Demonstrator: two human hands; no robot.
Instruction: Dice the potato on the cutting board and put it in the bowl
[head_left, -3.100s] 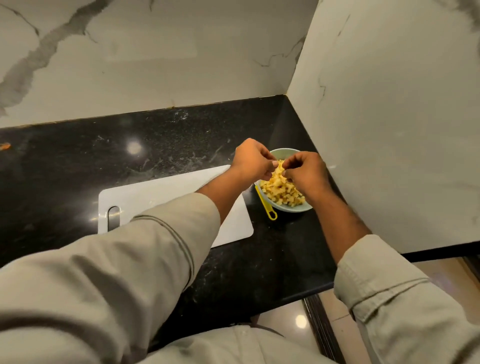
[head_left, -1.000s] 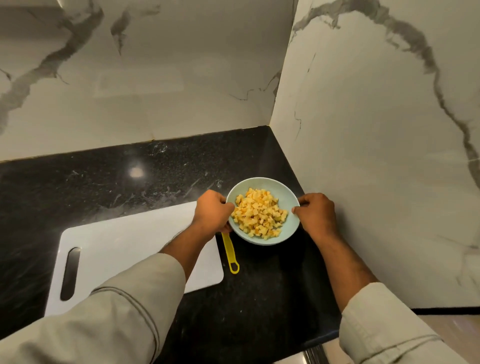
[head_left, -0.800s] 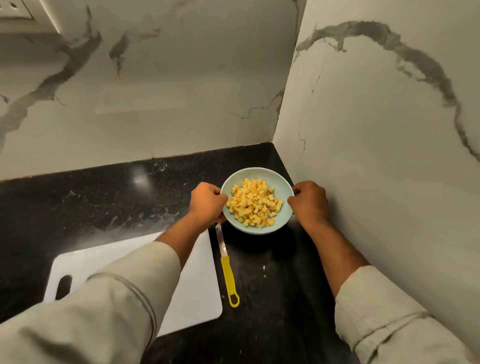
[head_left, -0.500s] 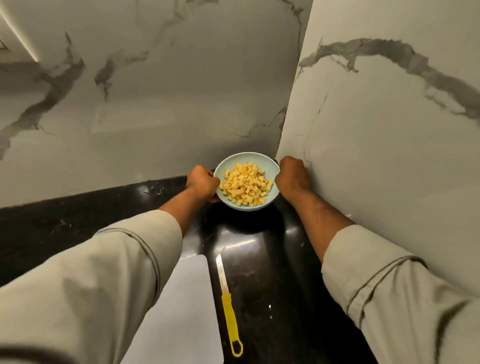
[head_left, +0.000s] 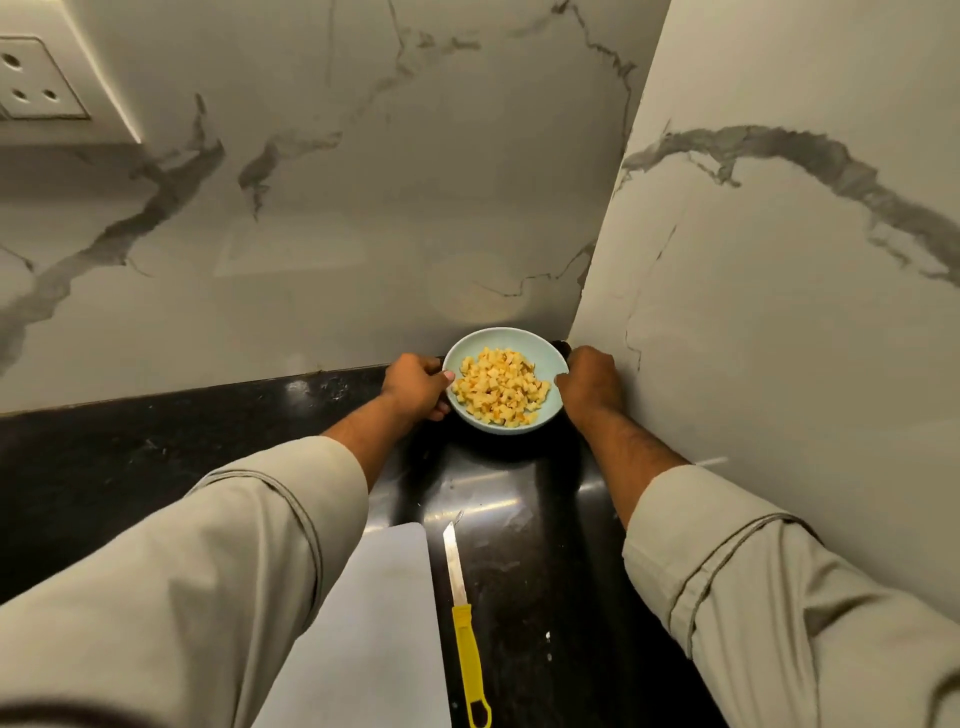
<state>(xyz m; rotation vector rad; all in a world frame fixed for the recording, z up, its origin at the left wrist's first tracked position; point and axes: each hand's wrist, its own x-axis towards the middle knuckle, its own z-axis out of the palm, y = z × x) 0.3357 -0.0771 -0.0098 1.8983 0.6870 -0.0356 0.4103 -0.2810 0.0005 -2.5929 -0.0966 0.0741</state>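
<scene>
While the cutting board (head_left: 363, 623) lies bare nearest the camera, a yellow-handled knife (head_left: 464, 613) rests on the black counter (head_left: 545, 597) just beside its right edge, held by no one. Beyond them, both arms reach toward the far corner, where the pale blue bowl (head_left: 470, 351) sits at the foot of the marble walls (head_left: 311, 234). The diced potato (head_left: 500, 387) is heaped inside it, so by my reading the dicing and the transfer are done and what is in hand is only the placing of the bowl (no pieces show on the part of the board in view). The left hand (head_left: 415, 387) grips the bowl's left rim, thumb over the edge and fingers curled beneath. The right hand (head_left: 589, 387) curls around the right side, fingers bent against the wall of the bowl; its fingertips are hidden. Next calls for little: let go evenly on both sides so the bowl does not tip, then draw the hands back clear of the knife.
</scene>
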